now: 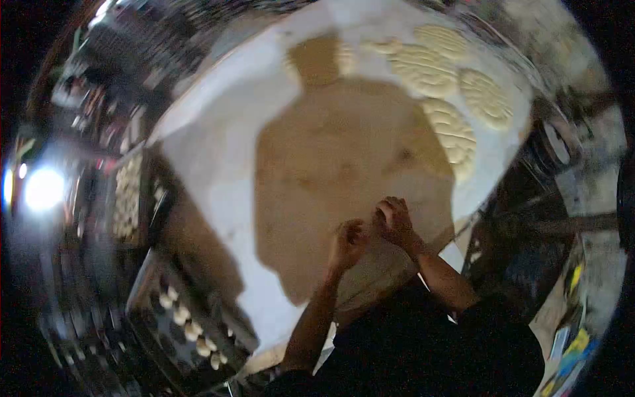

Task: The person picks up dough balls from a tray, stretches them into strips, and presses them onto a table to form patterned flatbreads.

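My left hand (349, 242) is held over the near part of a white-topped table (231, 139), its fingers curled inward. Just to its right and slightly farther out, my right hand (395, 220) also has bent, closed fingers. The two hands nearly meet. Whatever may be between the fingers is too small and blurred to make out. Beyond them, at the upper right of the table, lie several flat, pale, dough-like pieces with curved grooves (423, 69). My shadow covers the middle of the tabletop and part of the nearest piece.
A dark tray (149, 317) with a row of small pale lumps (188, 324) stands at the lower left. Farther left is another container of pale pieces (127, 198). A bright lamp (44, 189) shines at the left edge. Dark round objects (555, 142) stand right of the table.
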Demonstrator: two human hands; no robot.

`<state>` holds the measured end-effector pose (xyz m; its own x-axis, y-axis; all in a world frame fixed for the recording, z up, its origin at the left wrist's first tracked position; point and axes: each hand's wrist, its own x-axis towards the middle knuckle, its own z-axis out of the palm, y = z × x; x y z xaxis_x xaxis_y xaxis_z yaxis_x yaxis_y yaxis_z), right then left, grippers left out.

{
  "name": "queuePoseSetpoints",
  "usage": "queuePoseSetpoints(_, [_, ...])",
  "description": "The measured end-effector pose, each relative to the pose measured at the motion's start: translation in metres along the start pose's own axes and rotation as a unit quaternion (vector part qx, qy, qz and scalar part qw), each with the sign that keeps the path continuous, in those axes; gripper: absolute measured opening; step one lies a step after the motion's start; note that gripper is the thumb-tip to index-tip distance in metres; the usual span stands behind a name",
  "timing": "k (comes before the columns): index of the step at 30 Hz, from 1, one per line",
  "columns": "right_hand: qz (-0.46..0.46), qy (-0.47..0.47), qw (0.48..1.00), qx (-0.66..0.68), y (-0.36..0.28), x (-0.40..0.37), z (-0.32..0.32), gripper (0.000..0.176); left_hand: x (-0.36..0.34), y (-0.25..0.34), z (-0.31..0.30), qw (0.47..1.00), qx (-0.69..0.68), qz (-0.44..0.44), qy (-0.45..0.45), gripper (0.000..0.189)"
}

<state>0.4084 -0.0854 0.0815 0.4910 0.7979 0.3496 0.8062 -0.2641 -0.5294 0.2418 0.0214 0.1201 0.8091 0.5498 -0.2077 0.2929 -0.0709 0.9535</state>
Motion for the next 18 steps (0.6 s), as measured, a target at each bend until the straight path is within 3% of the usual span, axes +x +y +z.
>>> queuePoseSetpoints(2, [0.035, 0.020, 0.997, -0.063, 0.059, -0.013, -0.041, 0.021, 0.076, 0.008, 0.034, 0.986, 0.146, 0.071, -0.024, 0.038])
queuePoseSetpoints(3, [0.052, 0.027, 0.995, -0.083, 0.081, -0.020, -0.052, 0.021, 0.127, -0.001, 0.052, 0.999, 0.019, 0.017, -0.037, 0.039])
queuePoseSetpoints(5, [0.077, -0.028, 0.992, -0.099, 0.105, -0.027, -0.068, 0.022, 0.218, 0.010, 0.070, 0.997, 0.031, -0.032, -0.055, 0.044])
queuePoseSetpoints(6, [0.085, -0.057, 0.989, -0.108, 0.118, -0.027, -0.074, 0.022, 0.257, 0.020, 0.082, 0.985, 0.163, -0.017, -0.060, 0.048])
queuePoseSetpoints(8, [0.209, -0.027, 0.971, 0.116, 0.123, -0.030, -0.074, 0.023, 0.309, 0.012, 0.118, 0.918, 0.390, 0.031, -0.061, 0.052])
queuePoseSetpoints(10, [0.205, -0.005, 0.963, 0.173, 0.123, -0.027, -0.078, 0.023, 0.311, 0.045, 0.137, 0.901, 0.423, -0.005, -0.097, 0.053])
queuePoseSetpoints(12, [0.093, 0.014, 0.993, 0.075, 0.115, -0.023, -0.086, 0.022, 0.295, 0.078, 0.153, 0.931, 0.349, -0.047, -0.100, 0.054])
queuePoseSetpoints(14, [0.127, 0.067, 0.982, 0.120, 0.110, -0.025, -0.076, 0.022, 0.273, 0.085, 0.162, 0.973, 0.199, -0.099, -0.068, 0.055])
queuePoseSetpoints(15, [0.166, 0.081, 0.961, 0.204, 0.112, -0.026, -0.068, 0.022, 0.268, 0.063, 0.161, 0.988, 0.093, -0.117, -0.027, 0.054])
queuePoseSetpoints(16, [0.203, 0.102, 0.931, 0.286, 0.114, -0.028, -0.059, 0.022, 0.263, 0.045, 0.152, 0.991, 0.017, -0.128, -0.040, 0.054])
queuePoseSetpoints(17, [0.261, 0.105, 0.862, 0.423, 0.122, -0.035, -0.042, 0.022, 0.256, 0.027, 0.142, 0.987, -0.062, -0.138, -0.053, 0.055])
queuePoseSetpoints(18, [0.251, 0.096, 0.882, 0.387, 0.125, -0.038, -0.040, 0.022, 0.247, 0.005, 0.134, 0.983, -0.125, -0.127, -0.053, 0.057])
